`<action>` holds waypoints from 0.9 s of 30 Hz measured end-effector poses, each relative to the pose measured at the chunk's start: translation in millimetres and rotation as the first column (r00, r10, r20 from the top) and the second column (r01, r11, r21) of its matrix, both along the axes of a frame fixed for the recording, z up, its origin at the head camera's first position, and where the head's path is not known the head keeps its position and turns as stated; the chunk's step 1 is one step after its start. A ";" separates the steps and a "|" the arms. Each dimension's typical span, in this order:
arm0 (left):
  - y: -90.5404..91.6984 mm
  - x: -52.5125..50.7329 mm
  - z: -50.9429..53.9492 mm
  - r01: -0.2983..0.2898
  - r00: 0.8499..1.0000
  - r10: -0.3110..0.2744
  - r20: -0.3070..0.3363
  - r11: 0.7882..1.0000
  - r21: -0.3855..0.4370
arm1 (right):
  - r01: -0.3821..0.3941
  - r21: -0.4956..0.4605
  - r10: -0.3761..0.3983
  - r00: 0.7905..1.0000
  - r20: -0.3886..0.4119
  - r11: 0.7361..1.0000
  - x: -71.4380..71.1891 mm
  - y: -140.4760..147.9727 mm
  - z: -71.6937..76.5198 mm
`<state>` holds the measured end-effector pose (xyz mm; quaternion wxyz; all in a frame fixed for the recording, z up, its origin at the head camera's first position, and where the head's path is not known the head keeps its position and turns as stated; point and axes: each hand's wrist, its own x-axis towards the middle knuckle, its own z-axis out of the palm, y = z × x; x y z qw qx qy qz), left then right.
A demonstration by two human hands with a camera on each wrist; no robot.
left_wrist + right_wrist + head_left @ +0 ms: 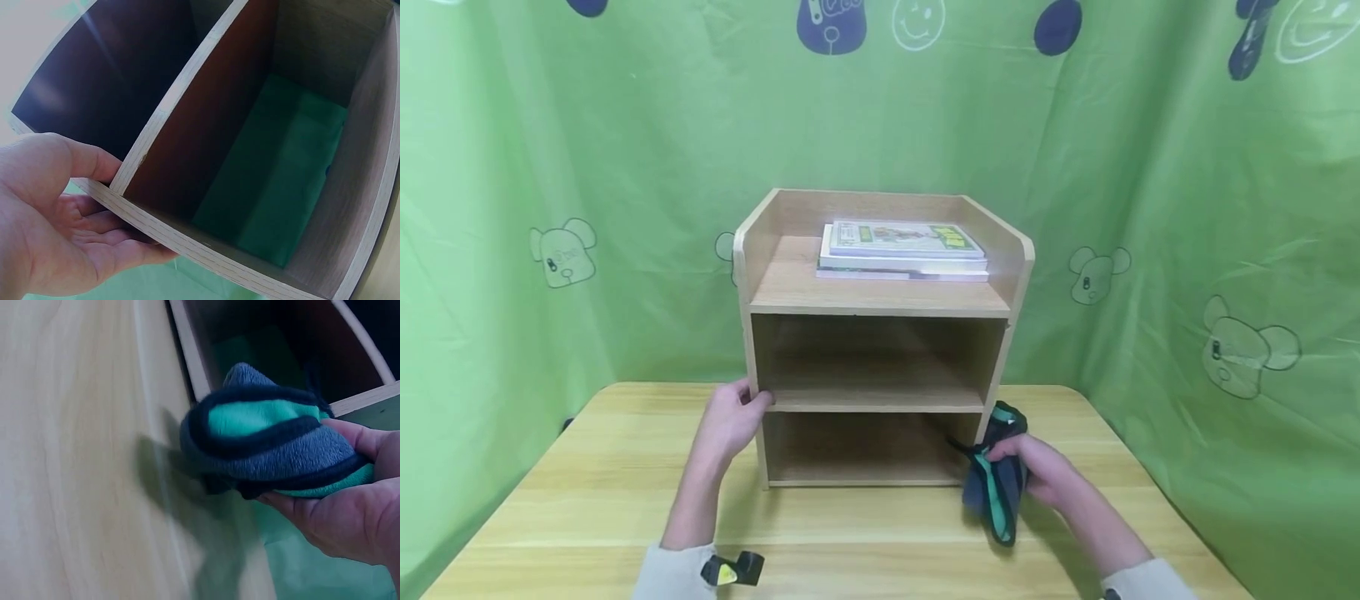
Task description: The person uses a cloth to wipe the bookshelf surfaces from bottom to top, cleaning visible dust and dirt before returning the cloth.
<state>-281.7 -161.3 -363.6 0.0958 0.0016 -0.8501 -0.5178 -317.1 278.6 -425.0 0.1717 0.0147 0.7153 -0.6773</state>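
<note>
A light wooden shelf unit (880, 310) stands upright on the table, with a raised-edge top and two compartments below. My left hand (734, 421) grips its left side panel beside the middle board. In the left wrist view, that hand's thumb (94, 164) lies at the board's edge, with the other fingers outside the panel (187, 250). My right hand (1037, 471) holds a bunched cloth (997, 487), grey-blue and green with dark edging, at the lower right corner of the unit. The right wrist view shows the cloth (275, 450) between thumb and fingers, its far folds hidden.
Several stacked books (902, 250) lie on the unit's top. The pale wooden table (587, 500) extends to both sides and in front. A green printed curtain (647, 167) hangs behind and along both sides.
</note>
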 end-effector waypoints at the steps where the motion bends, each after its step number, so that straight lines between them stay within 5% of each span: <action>1: 0.1 0.2 0.1 0.002 1.000 -0.002 -0.001 1.000 0.001 | -0.016 0.002 0.016 1.000 -0.001 1.000 2.3 0.7 2.6; 11: -0.3 0.8 1.2 -0.003 1.000 0.003 -0.010 1.000 -0.001 | -0.045 -0.001 0.045 0.994 -0.100 0.999 18.0 -2.6 64.9; 21: 1.0 -0.6 -0.7 -0.010 1.000 0.010 -0.015 1.000 -0.013 | -0.048 0.004 0.047 0.958 -0.284 0.999 26.0 -6.0 159.8; 27: 0.8 -1.2 -1.8 -0.010 1.000 0.010 -0.011 1.000 -0.014 | -0.011 0.058 0.028 0.957 -0.290 0.998 23.3 -7.3 216.2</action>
